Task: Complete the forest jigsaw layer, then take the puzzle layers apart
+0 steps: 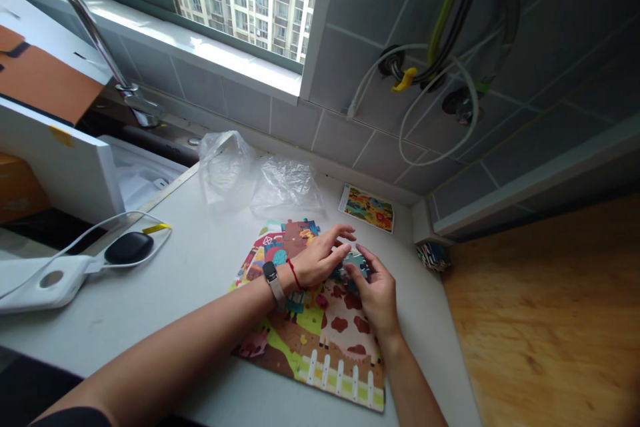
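A colourful farm-scene jigsaw puzzle [305, 317] lies on the white countertop, with a spotted cow and a white fence among its pictures. My left hand [320, 257] reaches across its upper part, fingers stretched out and apart, holding nothing that I can see. A watch and a red string circle that wrist. At the puzzle's upper right, my right hand [379, 290] pinches a teal puzzle piece [359, 260] between thumb and fingers. Whether this piece touches the puzzle below is hidden by the hands.
Two crumpled clear plastic bags [287, 183] lie behind the puzzle. A small picture card [369, 207] rests near the tiled wall. Leftward are a black oval object [129, 248], a white power strip [45, 283] and a cable. A faucet [143, 110] stands by the window.
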The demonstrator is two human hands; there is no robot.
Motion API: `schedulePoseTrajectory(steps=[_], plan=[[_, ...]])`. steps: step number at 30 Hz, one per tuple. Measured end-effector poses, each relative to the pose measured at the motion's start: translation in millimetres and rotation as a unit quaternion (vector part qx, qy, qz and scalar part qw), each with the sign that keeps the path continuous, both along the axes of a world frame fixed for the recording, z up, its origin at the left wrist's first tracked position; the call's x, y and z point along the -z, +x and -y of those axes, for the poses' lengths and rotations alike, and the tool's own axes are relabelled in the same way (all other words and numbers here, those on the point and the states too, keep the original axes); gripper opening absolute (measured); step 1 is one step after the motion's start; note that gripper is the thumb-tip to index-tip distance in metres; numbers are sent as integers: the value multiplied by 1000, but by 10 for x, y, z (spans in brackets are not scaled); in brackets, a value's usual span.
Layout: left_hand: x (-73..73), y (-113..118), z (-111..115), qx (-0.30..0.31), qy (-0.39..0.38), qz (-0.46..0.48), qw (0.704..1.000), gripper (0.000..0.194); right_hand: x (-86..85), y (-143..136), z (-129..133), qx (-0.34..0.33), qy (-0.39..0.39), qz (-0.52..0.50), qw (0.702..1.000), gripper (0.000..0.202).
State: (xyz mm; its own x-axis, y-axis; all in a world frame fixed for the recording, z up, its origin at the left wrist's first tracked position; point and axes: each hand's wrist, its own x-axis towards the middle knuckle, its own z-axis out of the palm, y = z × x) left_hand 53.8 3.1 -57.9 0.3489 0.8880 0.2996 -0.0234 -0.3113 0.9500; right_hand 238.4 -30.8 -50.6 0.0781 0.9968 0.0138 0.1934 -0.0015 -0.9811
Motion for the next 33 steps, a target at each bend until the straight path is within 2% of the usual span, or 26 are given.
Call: schedulePoseTrajectory(steps=[4,10,17,20,24,26,28,30,33], plan=[[-17,-4,24,4,-10,30,999,43,30,-72,54,-11,34,75,997,49],[-63,-2,44,-24,16,8,1000,43,12,-79,109,12,43,92,995,46],[-29,-21,43,-33,37,16,999,42,84,-39,114,6,47,76,996,45],[-115,-8,55,-63,84,-2,995,37,104,-9,101,-5,23,63,998,52],[-367,-33,91,-101,170,-97,975,29,52,27,119,-46,25,71,996,50],[-471,-142,108,-74,200,-171,962,25,4,25,146,-67,43,80,994,45],[-500,-337,119,-41,222,-254,941,26,-37,8,177,-82,59,91,991,42],[-439,-589,116,-20,236,-320,917,31,-56,-14,200,-95,70,103,988,39],[-232,-934,80,-28,202,-360,910,45,-40,-28,205,-101,83,115,985,35]])
